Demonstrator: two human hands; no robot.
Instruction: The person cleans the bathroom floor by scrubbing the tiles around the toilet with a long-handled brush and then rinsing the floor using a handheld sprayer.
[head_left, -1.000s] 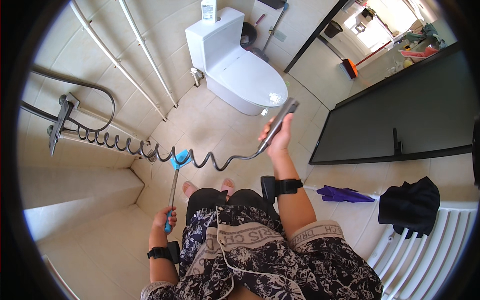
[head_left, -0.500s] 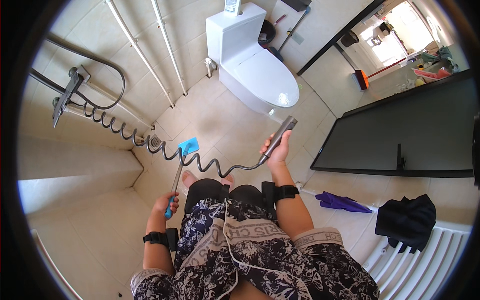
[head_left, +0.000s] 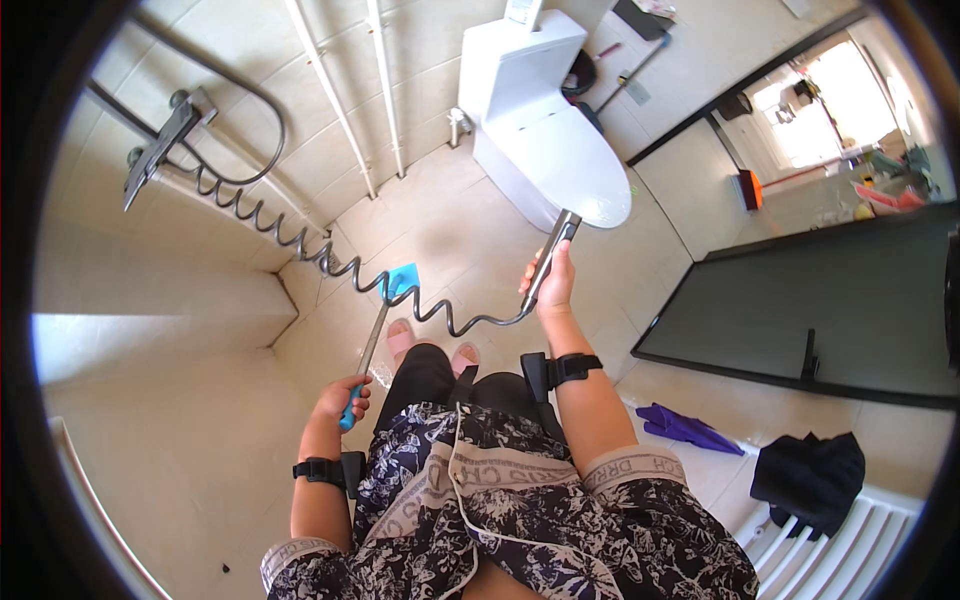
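My right hand is wrapped round a dark grey handheld sprayer, its head pointing up and away toward the front of the white toilet. A coiled grey hose runs from the sprayer's lower end leftward to the wall holder. My left hand grips the blue end of a long-handled scrubber. The scrubber's flat blue head rests on the tiled floor beyond my feet, partly hidden behind the hose. Whether water leaves the sprayer is hard to make out.
A dark glass-panelled door stands at the right. A purple umbrella and a black cloth hang by a white radiator rack. White pipes run along the wall. A black bin sits beside the toilet.
The view has swung so the room sits further right. The sprayer has tilted more upright, its head now overlapping the toilet lid's front edge. Both hands keep their grips.
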